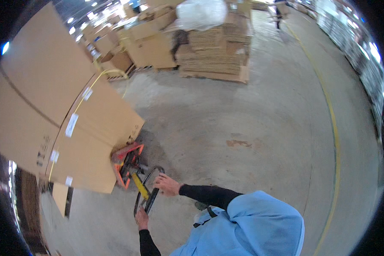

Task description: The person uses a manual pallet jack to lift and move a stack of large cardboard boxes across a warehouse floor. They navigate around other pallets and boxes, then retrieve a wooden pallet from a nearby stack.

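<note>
A red pallet jack (pixel 124 152) stands at the left, under a tall cardboard box (pixel 96 141). Its black loop handle (pixel 152 199) points toward me on a yellow shaft (pixel 139 184). My left hand (pixel 141 218) is closed around the lower end of the handle. At its upper end, my right hand (pixel 167 185) curls its fingers over the bar; the fingertips are partly hidden. Yellow strapping (pixel 77 106) and several white labels run along the box. One loose loop of the strap sticks out at the box's far edge.
Flattened cardboard (pixel 213 51) is stacked on a pallet ahead, with clear plastic wrap (pixel 202 15) on top. Open boxes (pixel 119 59) crowd the far left. A yellow floor line (pixel 335 128) curves along the right, beside wrapped stacks (pixel 350 47). A person (pixel 279 13) stands far off.
</note>
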{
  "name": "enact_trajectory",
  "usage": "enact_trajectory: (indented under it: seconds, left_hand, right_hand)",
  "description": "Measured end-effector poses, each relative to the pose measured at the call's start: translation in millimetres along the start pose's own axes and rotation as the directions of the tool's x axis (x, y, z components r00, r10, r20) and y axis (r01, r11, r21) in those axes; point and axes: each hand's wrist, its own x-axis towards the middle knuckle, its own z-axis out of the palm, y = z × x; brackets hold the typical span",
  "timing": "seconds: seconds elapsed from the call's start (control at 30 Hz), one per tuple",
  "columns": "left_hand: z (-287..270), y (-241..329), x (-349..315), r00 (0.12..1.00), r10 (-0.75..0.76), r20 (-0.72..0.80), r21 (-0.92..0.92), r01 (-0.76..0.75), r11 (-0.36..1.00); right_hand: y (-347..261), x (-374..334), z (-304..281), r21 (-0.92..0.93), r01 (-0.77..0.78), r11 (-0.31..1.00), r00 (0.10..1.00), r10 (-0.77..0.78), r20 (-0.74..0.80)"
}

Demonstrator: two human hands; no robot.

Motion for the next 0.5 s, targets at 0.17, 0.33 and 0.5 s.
enact_trajectory:
  seconds: [0.17,0.33,0.5]
  left_hand:
    - [-2.4,33.1,-35.9,0.941,0.211,-0.264,0.084,-0.196,0.977]
    - [6.2,126.7,-68.3,0.999,-0.047,-0.015,-0.660,0.026,0.750]
    - [-23.0,208.6,-57.1,0.906,-0.146,0.398,-0.770,0.416,0.483]
  right_hand:
    - [19.1,-194.9,-1.9,0.511,-0.373,0.774,0.898,0.440,-0.010]
    - [46.6,-562.3,-45.3,0.021,-0.998,0.063,0.066,0.971,0.230]
    - [-68.9,-820.7,-173.3,0.401,-0.800,-0.445,-0.548,0.814,-0.190]
